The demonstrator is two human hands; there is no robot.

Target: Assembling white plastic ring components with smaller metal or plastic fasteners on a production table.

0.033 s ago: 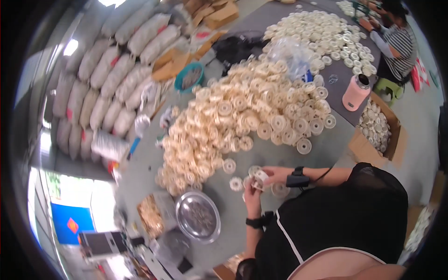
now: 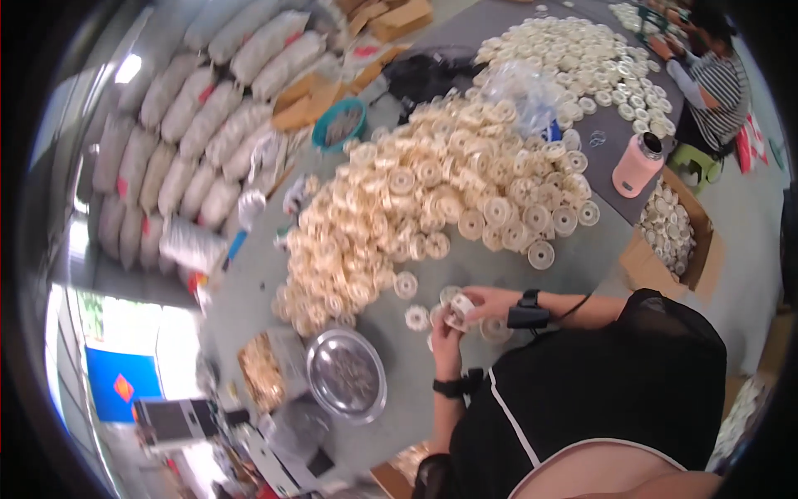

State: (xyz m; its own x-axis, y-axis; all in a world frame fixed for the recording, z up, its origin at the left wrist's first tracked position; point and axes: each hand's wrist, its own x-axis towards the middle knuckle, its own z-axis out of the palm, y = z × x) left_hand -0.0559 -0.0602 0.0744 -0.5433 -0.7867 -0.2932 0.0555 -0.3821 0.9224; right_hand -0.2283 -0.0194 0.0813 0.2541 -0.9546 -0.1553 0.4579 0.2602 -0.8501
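Note:
Close in front of me, my left hand (image 2: 446,343) and my right hand (image 2: 490,303) meet over the table. Between them is a white plastic spool (image 2: 462,307), pinched by the fingers of both hands. Its far side and some fingertips are blurred or covered. Loose on the table around my hands lie a toothed white disc (image 2: 416,317), a round spool (image 2: 406,285) and a translucent spool (image 2: 496,330) beside my right wrist. Beyond, a large heap of cream spools (image 2: 449,179) curves across the table.
A metal bowl (image 2: 376,403) of small parts stands left, by a bag of tan pieces (image 2: 261,371). A teal basin (image 2: 359,126), a pink bottle (image 2: 636,170) and a carton of spools (image 2: 700,241) stand farther off. Another person (image 2: 716,83) works far right.
My view has shifted slightly, so the table things sit a little differently. Both hands remain together on the spool, with only a small shift of the fingers.

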